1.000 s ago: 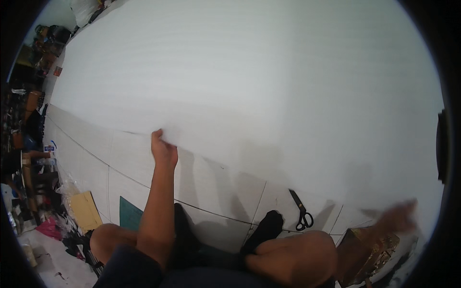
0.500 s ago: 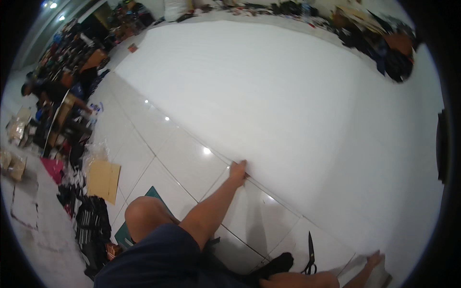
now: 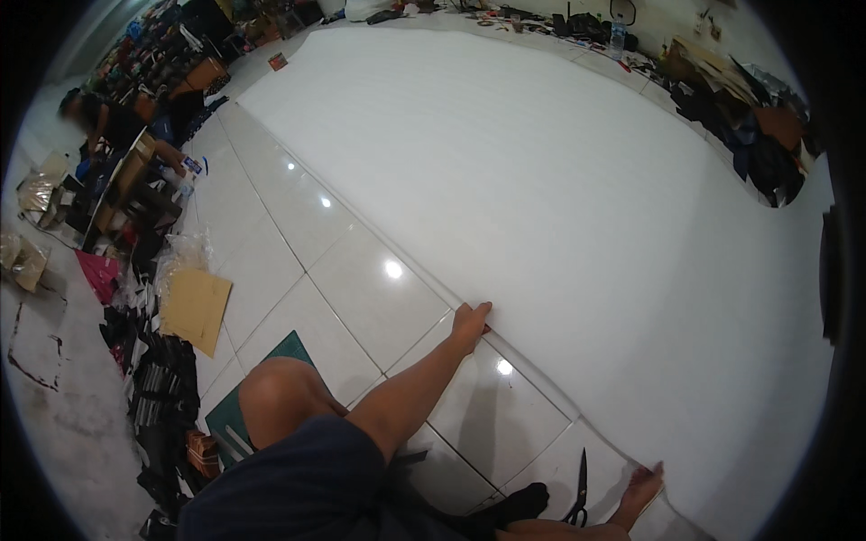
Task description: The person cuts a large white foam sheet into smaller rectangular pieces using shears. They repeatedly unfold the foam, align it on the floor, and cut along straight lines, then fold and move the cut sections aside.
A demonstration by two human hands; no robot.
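A large white sheet [image 3: 505,162] of soft-looking material lies spread over the tiled floor. My left hand [image 3: 472,322] is closed on its near edge, thumb on top and fingers underneath. Farther right along that edge, my right hand [image 3: 642,482] pinches the sheet and lifts it slightly. Black-handled scissors [image 3: 580,487] rest on the tiles to the left of my right hand, touched by neither hand. Under my bent left knee is a green cutting mat [image 3: 293,352], partly hidden by my leg.
Left of me lie a tan cardboard piece [image 3: 196,311], clear plastic and a dark fabric pile [image 3: 167,388]. A person [image 3: 104,122] sits at a low table at far left. Clutter, a water bottle [image 3: 618,38] and dark bags [image 3: 771,167] line the far wall.
My right hand has moved left along the sheet's near edge, closer to my left hand. My left hand keeps its hold. The view has shifted slightly.
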